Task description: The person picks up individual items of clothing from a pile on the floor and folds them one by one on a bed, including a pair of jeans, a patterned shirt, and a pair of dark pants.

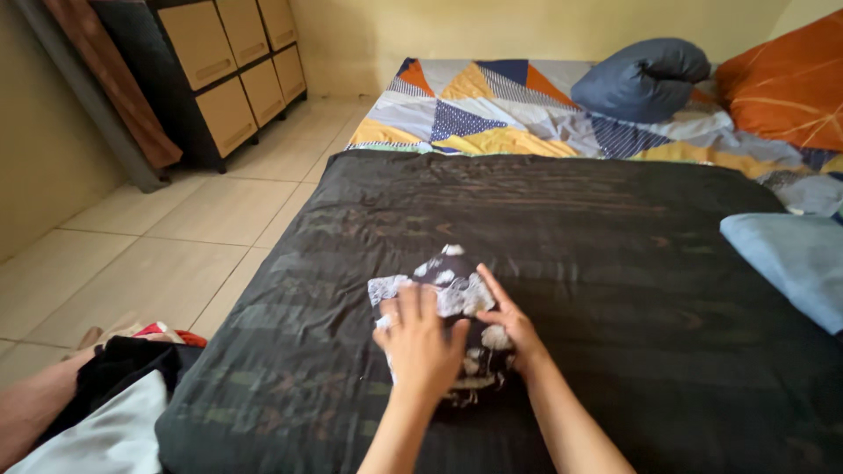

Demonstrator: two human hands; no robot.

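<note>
A small black garment with white lace-like patches is laid flat on a dark sheet that covers the near part of a bed, roughly at the middle of the sheet and close to the near edge. The left hand is pressed palm down on the garment's near left part, its fingers held straight, slightly spread and pointing away; nothing is gripped by them. The right hand is set just beside it, at the garment's right edge, with its fingers extended and lying along the cloth, the thumb tucked toward the other hand; nothing is clamped here either. The two hands are seen almost touching. Beyond the dark sheet, a patchwork cover of blue, yellow, orange and grey triangles is spread over the far part of the bed, with a rolled dark blue pillow and an orange pillow on it. A light blue folded cloth is placed at the right edge of the sheet. A heap of clothes lies on the tiled floor at lower left, and a cabinet with tan drawers stands against the far left wall.
</note>
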